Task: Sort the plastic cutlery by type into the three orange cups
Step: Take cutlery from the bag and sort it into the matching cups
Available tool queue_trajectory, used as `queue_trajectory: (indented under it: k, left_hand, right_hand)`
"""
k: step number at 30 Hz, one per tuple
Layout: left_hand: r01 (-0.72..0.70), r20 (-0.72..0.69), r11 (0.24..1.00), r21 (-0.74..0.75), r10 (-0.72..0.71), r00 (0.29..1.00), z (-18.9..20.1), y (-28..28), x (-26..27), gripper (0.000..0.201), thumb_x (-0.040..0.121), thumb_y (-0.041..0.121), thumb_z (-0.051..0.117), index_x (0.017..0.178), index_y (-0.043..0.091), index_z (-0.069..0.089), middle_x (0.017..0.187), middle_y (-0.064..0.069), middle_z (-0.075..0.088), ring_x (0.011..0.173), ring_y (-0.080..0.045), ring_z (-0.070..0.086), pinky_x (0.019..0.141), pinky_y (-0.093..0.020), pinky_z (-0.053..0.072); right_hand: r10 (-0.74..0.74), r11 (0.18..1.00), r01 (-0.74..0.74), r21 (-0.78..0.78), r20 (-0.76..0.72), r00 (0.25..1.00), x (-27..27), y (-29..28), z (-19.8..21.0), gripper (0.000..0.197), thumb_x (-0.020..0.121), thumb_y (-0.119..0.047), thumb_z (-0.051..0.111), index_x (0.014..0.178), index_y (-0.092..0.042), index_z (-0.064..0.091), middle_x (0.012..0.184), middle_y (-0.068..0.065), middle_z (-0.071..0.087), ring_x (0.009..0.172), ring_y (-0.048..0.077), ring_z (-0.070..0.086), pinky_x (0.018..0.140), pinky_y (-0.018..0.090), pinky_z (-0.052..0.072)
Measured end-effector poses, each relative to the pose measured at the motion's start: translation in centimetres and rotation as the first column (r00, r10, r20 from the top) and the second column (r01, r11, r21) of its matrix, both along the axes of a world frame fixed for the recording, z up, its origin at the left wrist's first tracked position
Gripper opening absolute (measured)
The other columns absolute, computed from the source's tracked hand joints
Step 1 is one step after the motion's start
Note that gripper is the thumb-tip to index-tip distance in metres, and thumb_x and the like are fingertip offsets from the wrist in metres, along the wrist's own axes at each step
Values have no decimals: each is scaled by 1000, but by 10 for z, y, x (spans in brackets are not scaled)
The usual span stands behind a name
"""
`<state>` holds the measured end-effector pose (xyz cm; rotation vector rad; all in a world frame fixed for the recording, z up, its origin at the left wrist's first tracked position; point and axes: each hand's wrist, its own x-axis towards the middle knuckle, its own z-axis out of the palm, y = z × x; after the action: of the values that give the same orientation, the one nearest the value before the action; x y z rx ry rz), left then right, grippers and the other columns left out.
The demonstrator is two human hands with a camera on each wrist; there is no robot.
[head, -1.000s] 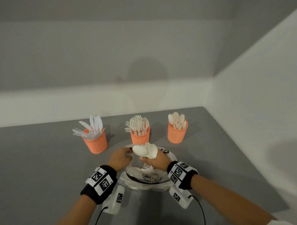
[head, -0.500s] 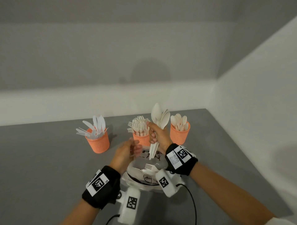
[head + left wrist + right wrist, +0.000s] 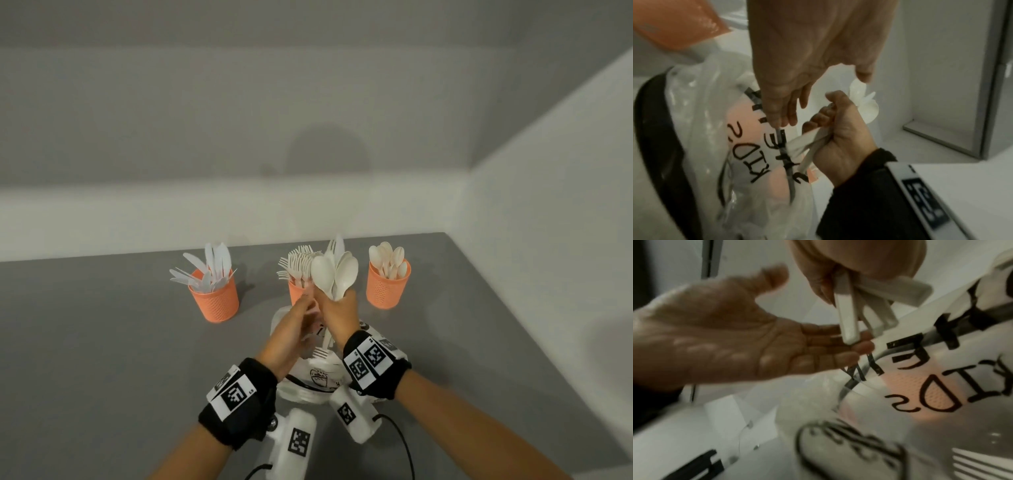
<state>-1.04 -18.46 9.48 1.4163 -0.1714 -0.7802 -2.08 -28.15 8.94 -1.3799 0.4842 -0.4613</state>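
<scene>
Three orange cups stand in a row: a knife cup (image 3: 214, 301) at left, a fork cup (image 3: 297, 294) in the middle, partly behind my hands, and a spoon cup (image 3: 387, 287) at right. My right hand (image 3: 337, 308) grips a bunch of white cutlery (image 3: 334, 274) upright in front of the fork cup; it is mostly spoons, with fork tines and a knife tip behind. The handles (image 3: 849, 321) stick out below the fist. My left hand (image 3: 298, 318) is open, its straight fingers (image 3: 838, 344) touching the handle ends. A fork (image 3: 320, 353) lies in the plastic bag (image 3: 308, 380) below.
The printed clear bag (image 3: 715, 129) sits on the grey table (image 3: 102, 342) between my wrists, close in front of the fork cup. White walls close the table at the back and right. Camera cables (image 3: 404, 442) trail from the wrist units near the front.
My right hand has lifted the bunch out of the bag and turned it upright before the fork cup. My left hand has left the bag's edge and risen to the handles.
</scene>
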Motion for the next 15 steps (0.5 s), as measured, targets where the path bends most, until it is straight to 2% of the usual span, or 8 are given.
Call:
queue_trajectory:
  k: [2, 3, 6, 7, 9, 12, 13, 15]
  left_hand:
    - [-10, 161, 1000, -8, 11, 987, 3, -2, -1, 55, 72, 55, 66, 112, 21, 51, 109, 5, 62, 100, -8, 59, 82, -20, 43]
    - [-51, 209, 999, -16, 53, 977, 5, -4, 0, 59, 69, 44, 74, 116, 18, 50, 113, 2, 63, 103, -9, 60, 83, -20, 46]
    - [-220, 292, 975, -34, 220, 931, 13, -14, 2, 43, 73, 17, 76, 111, 10, 57, 101, -5, 68, 93, -15, 66, 74, -22, 53]
    - [-269, 282, 962, -38, 269, 921, 15, -16, 4, 37, 74, 13, 74, 107, 9, 58, 96, -6, 68, 88, -15, 66, 70, -22, 52]
    - [-327, 247, 943, -58, 330, 911, 16, -17, 10, 27, 78, 8, 68, 103, 6, 60, 89, -7, 67, 81, -18, 65, 65, -22, 52]
    - [-281, 209, 957, -69, 290, 934, 18, -12, 22, 19, 84, 13, 62, 99, 1, 63, 80, -9, 67, 68, -16, 65, 53, -21, 51]
    - [-225, 187, 971, -84, 237, 953, 19, -10, 25, 18, 87, 16, 59, 95, 1, 64, 76, -8, 68, 64, -15, 65, 50, -20, 51]
    - [-81, 146, 989, -122, 99, 984, 22, -5, 30, 21, 90, 23, 54, 87, 5, 63, 75, -4, 71, 67, -14, 67, 57, -20, 53]
  right_hand:
    - [23, 995, -26, -93, -29, 999, -4, 7, 1, 7, 84, -5, 64, 88, -11, 64, 81, 4, 67, 76, 16, 64, 72, 34, 54]
    - [27, 990, -29, -135, -19, 999, -6, 11, 0, 6, 87, -4, 59, 89, -6, 64, 82, 7, 65, 76, 18, 61, 70, 34, 51]
    - [115, 947, -142, -287, -110, 987, -11, 18, -6, 29, 93, -1, 47, 121, 8, 49, 113, 19, 59, 105, 28, 58, 79, 18, 43]
    - [154, 884, -213, -417, -171, 973, -11, 17, -9, 33, 92, -2, 49, 124, 5, 49, 118, 19, 59, 109, 29, 57, 81, 19, 42]
    - [188, 769, -291, -569, -234, 954, -14, 16, -1, 25, 88, -4, 54, 113, 0, 58, 104, 13, 65, 97, 19, 63, 75, 20, 44]
    - [403, 833, -444, -331, -188, 896, -12, 8, 6, 15, 83, 1, 58, 88, -13, 60, 70, -2, 61, 59, 0, 59, 56, 14, 43]
    - [474, 846, -503, -175, -183, 861, -13, 5, 10, 16, 84, 1, 57, 83, -15, 57, 59, -3, 57, 48, 1, 55, 50, 16, 43]
    - [606, 795, -598, 103, -190, 773, -15, -4, 15, 10, 88, -6, 55, 81, -12, 56, 49, -3, 57, 42, 5, 53, 44, 18, 46]
